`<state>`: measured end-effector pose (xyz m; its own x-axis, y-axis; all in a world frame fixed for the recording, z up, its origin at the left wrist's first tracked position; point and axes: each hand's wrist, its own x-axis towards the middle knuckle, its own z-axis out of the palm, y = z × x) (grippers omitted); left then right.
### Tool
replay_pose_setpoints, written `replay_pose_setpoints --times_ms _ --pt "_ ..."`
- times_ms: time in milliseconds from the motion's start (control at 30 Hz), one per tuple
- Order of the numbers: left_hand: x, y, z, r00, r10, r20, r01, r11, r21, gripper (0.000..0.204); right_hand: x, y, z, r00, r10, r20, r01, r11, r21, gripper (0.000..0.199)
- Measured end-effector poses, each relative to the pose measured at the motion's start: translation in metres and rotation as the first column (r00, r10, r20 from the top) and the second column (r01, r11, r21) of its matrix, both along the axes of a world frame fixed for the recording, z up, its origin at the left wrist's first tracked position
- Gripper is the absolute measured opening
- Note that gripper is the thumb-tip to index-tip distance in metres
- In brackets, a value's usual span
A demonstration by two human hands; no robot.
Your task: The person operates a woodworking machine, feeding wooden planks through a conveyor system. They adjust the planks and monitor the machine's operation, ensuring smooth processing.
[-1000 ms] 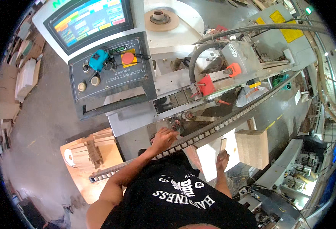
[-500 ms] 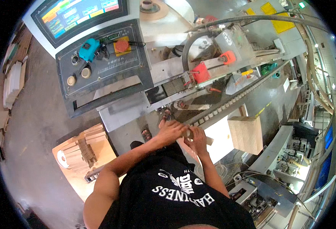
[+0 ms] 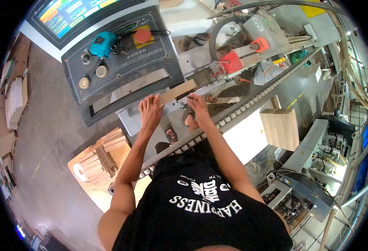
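A narrow light-brown wooden strip (image 3: 178,93) lies slantwise on the infeed of the edge-banding machine, beside its control panel. My left hand (image 3: 150,112) is at the strip's left end, with fingers on top and the thumb at the near side. My right hand (image 3: 199,109) is just short of the strip's right part, its fingers loosely bent and apart; whether a fingertip touches the strip I cannot tell. A roller rail (image 3: 230,120) passes under my right forearm.
The control panel (image 3: 121,62) carries knobs, a red button (image 3: 142,36) and a teal device (image 3: 103,44). Stacked wooden strips (image 3: 107,158) lie on a board at the lower left. A wooden block (image 3: 279,129) stands on a white surface (image 3: 246,140) at the right.
My hands have moved forward from near my waist and spread apart. The wooden piece they held together before is now laid along the machine's infeed. My view has shifted slightly.
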<state>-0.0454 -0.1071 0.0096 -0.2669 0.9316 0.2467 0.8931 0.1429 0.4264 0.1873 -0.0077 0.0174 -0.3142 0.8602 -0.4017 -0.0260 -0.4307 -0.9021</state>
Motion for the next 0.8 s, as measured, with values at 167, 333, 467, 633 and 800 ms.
replay_pose_setpoints --times_ms 167,333,467,633,800 --pt "-0.009 0.013 -0.016 0.992 0.123 -0.016 -0.123 0.992 0.011 0.052 -0.054 0.011 -0.025 0.884 -0.125 -0.451 0.042 0.981 -0.191 0.060" --pt "-0.034 -0.010 -0.041 0.990 0.115 -0.076 -0.109 0.991 0.080 0.039 -0.082 -0.003 -0.009 0.910 -0.178 -0.375 0.087 0.965 -0.247 0.056" --pt "-0.052 -0.040 -0.029 0.992 0.053 -0.113 -0.051 0.998 0.026 0.038 -0.085 -0.013 -0.010 0.887 -0.177 -0.427 0.112 0.978 -0.173 0.041" --pt "-0.053 -0.037 -0.037 1.000 -0.014 -0.014 0.013 0.994 -0.109 0.040 -0.082 -0.006 -0.029 0.834 -0.231 -0.501 0.171 0.972 -0.164 0.037" --pt "-0.034 -0.007 -0.047 1.000 -0.001 -0.010 -0.001 0.992 -0.128 0.048 -0.063 0.020 -0.030 0.829 -0.257 -0.497 0.234 0.966 -0.110 0.036"
